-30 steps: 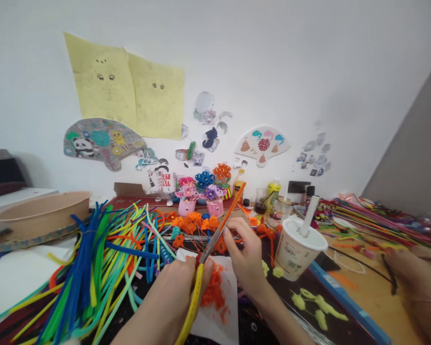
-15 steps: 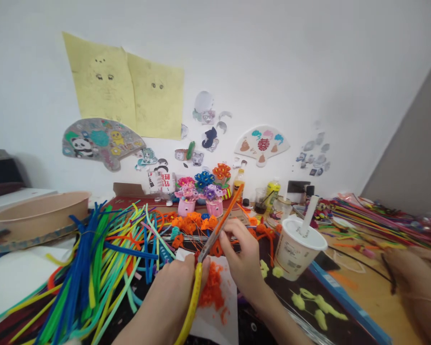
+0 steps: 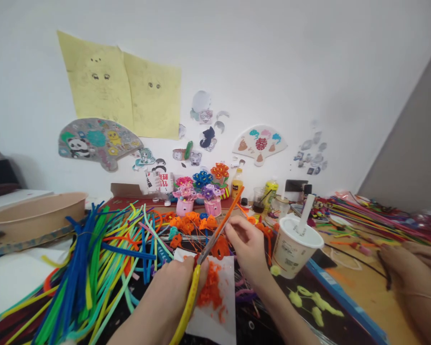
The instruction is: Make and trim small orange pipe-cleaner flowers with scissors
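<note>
My left hand (image 3: 167, 292) is closed around yellow-handled scissors (image 3: 191, 306) near their pivot. The handle runs down along the hand and the blades point up and away. An orange pipe cleaner (image 3: 233, 206) lies along the blades and sticks out past them. At its side, my right hand (image 3: 249, 247) pinches with thumb and fingers; its exact grip on the strip is partly hidden. Below both hands, orange fluff (image 3: 211, 292) is scattered on a white sheet of paper (image 3: 228, 318).
Bundled pipe cleaners (image 3: 82, 268) cover the left side. Orange pipe-cleaner flowers (image 3: 188, 223) lie behind my hands, with potted flowers (image 3: 211, 206) beyond. A lidded white cup (image 3: 296, 249) with a straw stands right. Another person's hands (image 3: 405, 268) work at far right.
My right hand has slid slightly up and away along the orange pipe cleaner and blades. My left hand keeps its grip on the scissors. The view has shifted a little.
</note>
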Available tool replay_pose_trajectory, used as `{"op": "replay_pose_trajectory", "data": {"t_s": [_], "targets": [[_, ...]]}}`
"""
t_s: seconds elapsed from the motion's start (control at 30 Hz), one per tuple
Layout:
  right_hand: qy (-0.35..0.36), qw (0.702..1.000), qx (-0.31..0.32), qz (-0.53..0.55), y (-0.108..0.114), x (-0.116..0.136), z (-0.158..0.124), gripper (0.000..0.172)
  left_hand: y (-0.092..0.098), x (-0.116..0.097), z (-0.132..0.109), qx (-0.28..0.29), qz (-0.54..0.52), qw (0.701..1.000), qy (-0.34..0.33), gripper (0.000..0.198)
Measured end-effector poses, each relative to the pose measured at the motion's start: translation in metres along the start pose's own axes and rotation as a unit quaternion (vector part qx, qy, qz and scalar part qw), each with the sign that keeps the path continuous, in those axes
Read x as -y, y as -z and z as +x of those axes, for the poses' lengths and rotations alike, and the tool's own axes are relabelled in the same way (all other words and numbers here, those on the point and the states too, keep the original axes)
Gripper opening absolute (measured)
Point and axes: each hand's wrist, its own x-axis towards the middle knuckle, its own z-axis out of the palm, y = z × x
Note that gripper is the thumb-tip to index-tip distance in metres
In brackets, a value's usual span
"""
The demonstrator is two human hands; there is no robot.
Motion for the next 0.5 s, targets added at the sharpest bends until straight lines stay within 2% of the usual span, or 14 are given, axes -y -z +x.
{"op": "replay_pose_trajectory", "data": {"t_s": [0.13,0.3,0.5], "targets": [[-0.013,0.999,-0.039,0.027,-0.004,0.003,-0.003,0.014,-0.002,-0.005,-0.002,-0.007,0.006,1.0,0.001,0.049],[-0.014,0.999,-0.028,0.012,-0.006,0.005,-0.004,0.013,-0.004,-0.008,-0.002,-0.02,0.003,1.0,0.006,0.049],[0.003,1.0,-0.022,-0.004,-0.005,0.004,-0.005,0.015,0.002,-0.012,0.0,0.017,0.031,0.999,0.023,0.047]]}}
